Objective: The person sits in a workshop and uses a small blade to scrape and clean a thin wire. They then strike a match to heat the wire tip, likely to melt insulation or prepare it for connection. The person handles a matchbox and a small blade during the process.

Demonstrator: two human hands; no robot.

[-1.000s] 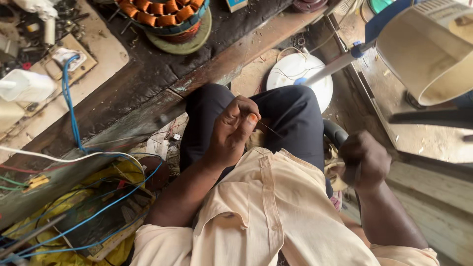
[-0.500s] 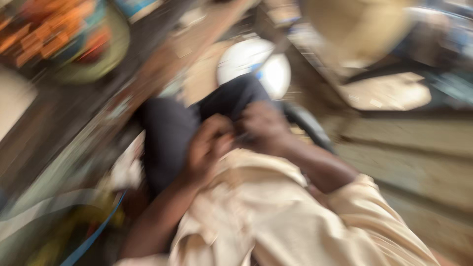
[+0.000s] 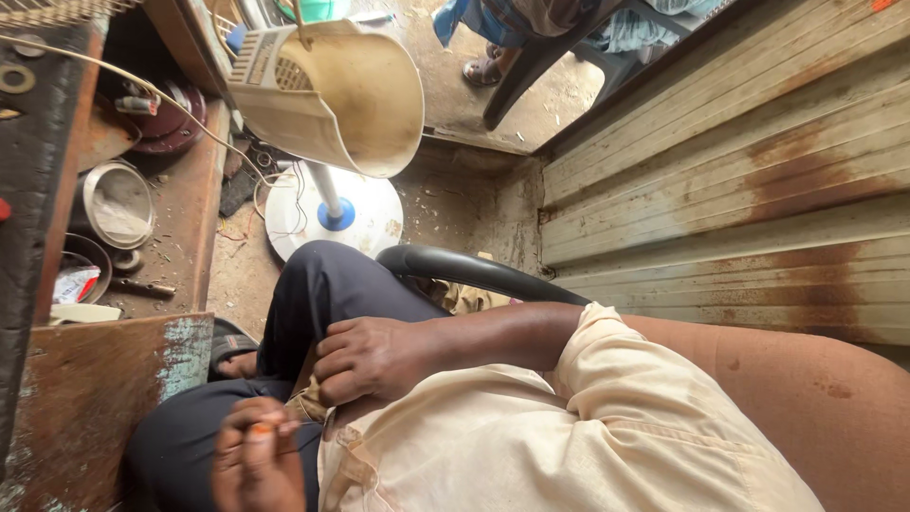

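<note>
A person seated on a chair looks down at their own lap, wearing a cream short-sleeved shirt [image 3: 531, 446] and dark navy trousers [image 3: 322, 294]. The right hand [image 3: 365, 358] lies across the lap at the waist, its fingers curled shut against the edge of the shirt and the trouser top; whether it grips anything inside the fist cannot be told. The left hand [image 3: 254, 460] sits lower in the view, near the bottom edge and just below the right hand, its thumb and fingertips pinched closed on a thin small orange-tipped piece [image 3: 263, 429], too small to make out further. The two hands are close but not touching. A curved black chair armrest [image 3: 474, 272] arcs just behind the right forearm. On the dusty concrete floor beyond the knee stands a round white fan base with a blue collar and a pale pole [image 3: 334, 210], and above it hangs a cream plastic fan housing with a vented back [image 3: 332, 90]. To the left is a rusty brown metal workbench [image 3: 95, 398], and farther along it a round metal lid [image 3: 118, 204]. A rust-stained corrugated metal wall [image 3: 739, 171] fills the right side. Another person's sandalled foot [image 3: 479, 68] shows at the top, beside a dark chair leg.
</note>
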